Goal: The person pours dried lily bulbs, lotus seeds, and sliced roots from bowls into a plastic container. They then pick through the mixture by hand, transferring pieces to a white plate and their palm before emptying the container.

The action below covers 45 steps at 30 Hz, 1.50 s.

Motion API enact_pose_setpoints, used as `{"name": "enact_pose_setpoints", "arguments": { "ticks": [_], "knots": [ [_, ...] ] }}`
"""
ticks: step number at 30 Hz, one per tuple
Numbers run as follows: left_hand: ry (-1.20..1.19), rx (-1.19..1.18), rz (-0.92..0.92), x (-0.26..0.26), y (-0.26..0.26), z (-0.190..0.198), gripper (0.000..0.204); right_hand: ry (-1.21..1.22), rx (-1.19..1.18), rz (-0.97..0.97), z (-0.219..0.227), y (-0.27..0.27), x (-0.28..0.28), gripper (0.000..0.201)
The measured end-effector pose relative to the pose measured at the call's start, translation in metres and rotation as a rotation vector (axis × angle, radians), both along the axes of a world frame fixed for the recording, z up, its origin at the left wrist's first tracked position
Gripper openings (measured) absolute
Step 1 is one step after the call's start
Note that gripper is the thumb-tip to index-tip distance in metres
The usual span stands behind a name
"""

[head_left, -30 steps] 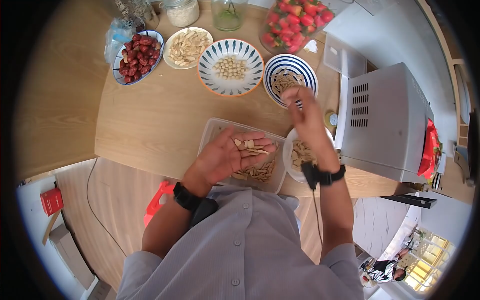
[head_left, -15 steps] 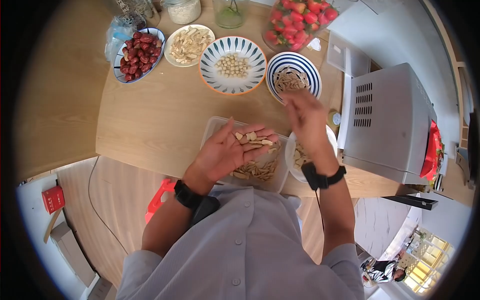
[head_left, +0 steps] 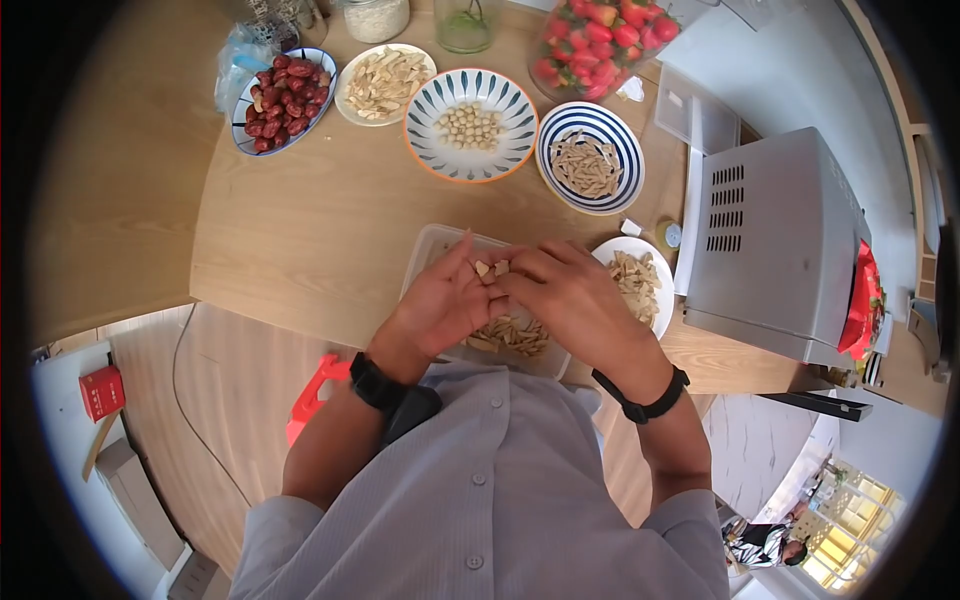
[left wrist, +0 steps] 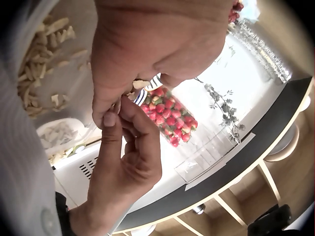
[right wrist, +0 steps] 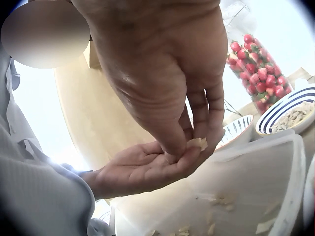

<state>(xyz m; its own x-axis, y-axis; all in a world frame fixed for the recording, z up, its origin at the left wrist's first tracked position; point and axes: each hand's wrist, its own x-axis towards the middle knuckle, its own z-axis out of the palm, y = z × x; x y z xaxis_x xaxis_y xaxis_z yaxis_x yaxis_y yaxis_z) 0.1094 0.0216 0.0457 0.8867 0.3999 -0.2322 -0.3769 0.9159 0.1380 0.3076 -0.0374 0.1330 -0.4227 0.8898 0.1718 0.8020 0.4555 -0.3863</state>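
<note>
My left hand (head_left: 432,310) is palm up over a clear plastic tub (head_left: 430,236), carrying a few pale dried slices (head_left: 486,269). Fingers of my right hand (head_left: 590,305) come down over the left fingertips and pinch at a slice there. In the right wrist view a pale piece (right wrist: 198,143) shows between the two hands; the rest is hidden behind fingers. More dried slices (head_left: 508,336) lie in the tub below. Right of the tub stands a white plate (head_left: 666,290) of similar slices. Beyond it, a blue-striped bowl (head_left: 634,165) contains thin dried strips (head_left: 587,165).
Along the back are a plate of red dates (head_left: 290,100), a plate of pale slices (head_left: 385,84), an orange-rimmed bowl (head_left: 425,145) with round cream seeds, and a clear container of strawberries (head_left: 605,45). A grey microwave-like appliance (head_left: 775,240) borders the right.
My right hand has moved from the edge of the striped bowl down and left to the left palm. The left hand stays over the tub, its fingers now partly covered.
</note>
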Motion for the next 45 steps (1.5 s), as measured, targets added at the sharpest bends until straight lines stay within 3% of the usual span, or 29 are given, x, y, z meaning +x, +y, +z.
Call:
{"name": "enact_pose_setpoints", "arguments": {
  "ticks": [10,25,28,31,34,37,40,45],
  "knots": [
    [0.071,0.005,0.015,-0.005,0.000,0.002,0.055,-0.184,0.067,0.042,0.004,0.004,-0.016,0.032],
    [0.171,-0.010,0.000,-0.003,-0.004,-0.009,0.053,-0.048,-0.042,0.073,-0.009,0.013,-0.013,0.027],
    [0.006,0.039,-0.025,-0.007,-0.003,-0.023,0.054,-0.058,-0.002,0.071,-0.017,0.009,-0.015,0.031],
    [-0.045,0.023,-0.024,-0.007,-0.003,-0.027,0.055,-0.012,-0.041,0.062,-0.014,0.008,-0.014,0.033],
    [0.185,0.035,-0.022,-0.002,-0.002,-0.005,0.057,0.167,-0.164,0.030,-0.010,0.009,-0.008,0.032],
    [0.254,-0.022,-0.013,0.002,-0.001,0.009,0.054,0.156,-0.143,0.064,-0.008,0.010,-0.004,0.032],
    [0.175,-0.021,-0.027,-0.002,-0.002,-0.003,0.055,0.305,-0.228,0.039,-0.006,0.009,-0.001,0.020],
    [0.104,0.019,-0.028,-0.003,-0.002,-0.002,0.056,0.599,-0.390,-0.161,-0.005,0.004,0.003,0.021]
  ]
}}
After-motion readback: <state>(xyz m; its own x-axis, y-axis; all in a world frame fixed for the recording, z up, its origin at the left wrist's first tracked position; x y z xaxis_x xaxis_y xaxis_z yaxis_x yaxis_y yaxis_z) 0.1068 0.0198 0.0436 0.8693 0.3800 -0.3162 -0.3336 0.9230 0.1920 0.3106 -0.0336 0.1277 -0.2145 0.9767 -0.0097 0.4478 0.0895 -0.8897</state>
